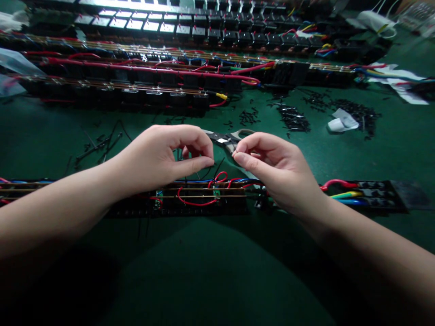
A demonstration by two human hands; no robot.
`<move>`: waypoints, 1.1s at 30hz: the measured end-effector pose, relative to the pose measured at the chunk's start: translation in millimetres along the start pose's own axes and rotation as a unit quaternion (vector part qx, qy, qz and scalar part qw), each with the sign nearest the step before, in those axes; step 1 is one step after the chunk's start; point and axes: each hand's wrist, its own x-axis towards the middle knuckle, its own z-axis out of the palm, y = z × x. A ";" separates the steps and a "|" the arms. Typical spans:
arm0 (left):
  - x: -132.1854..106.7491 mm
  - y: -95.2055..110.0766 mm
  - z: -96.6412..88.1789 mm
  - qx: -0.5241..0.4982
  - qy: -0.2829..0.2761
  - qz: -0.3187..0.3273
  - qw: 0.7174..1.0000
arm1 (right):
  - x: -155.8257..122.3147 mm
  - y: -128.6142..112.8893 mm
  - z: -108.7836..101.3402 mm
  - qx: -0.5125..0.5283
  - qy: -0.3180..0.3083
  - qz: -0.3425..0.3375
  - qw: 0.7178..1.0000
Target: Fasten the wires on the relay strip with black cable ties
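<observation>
Table (217,271) in front, then a wired strip (197,196) lying across it, below the left hand (166,151) and right hand (285,172). Each hand's fingers press together; whether they pinch anything, I cannot tell. Scissors (221,137) lie just beyond, wired rows (152,70) farther back.

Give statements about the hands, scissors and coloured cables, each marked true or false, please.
1. The left hand and the right hand each hold thumb and forefinger together. True.
2. The hands touch each other. False: a gap separates them.
3. Scissors show beyond the gap between the hands. True.
4. The scissors' handles are nearer the left hand. False: the right.
5. Right of the hands, a yellow-green cable lies between a red cable and a blue cable. True.
6. This blue cable is farther away than the red one. False: nearer.
</observation>
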 end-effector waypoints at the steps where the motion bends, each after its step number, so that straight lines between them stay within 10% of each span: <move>1: 0.3 -0.9 -0.1 0.007 0.007 -0.003 1.000 | 0.8 1.8 0.5 0.025 0.022 0.011 0.999; 17: 1.9 -1.9 -3.2 -0.101 0.100 -0.067 0.988 | 2.0 5.9 1.4 0.023 0.040 0.014 0.999; 22: -2.0 7.0 -11.4 -0.210 0.029 -0.051 0.976 | 1.2 4.6 -0.1 0.011 0.034 0.007 0.999; 28: -0.3 6.6 -5.9 -0.099 -0.174 0.038 0.979 | 1.7 2.5 0.5 -0.004 0.029 0.012 0.999; 33: -0.4 -0.1 -2.7 -0.011 -0.088 0.023 0.996 | -0.9 -4.1 -0.4 0.005 -0.035 0.012 0.999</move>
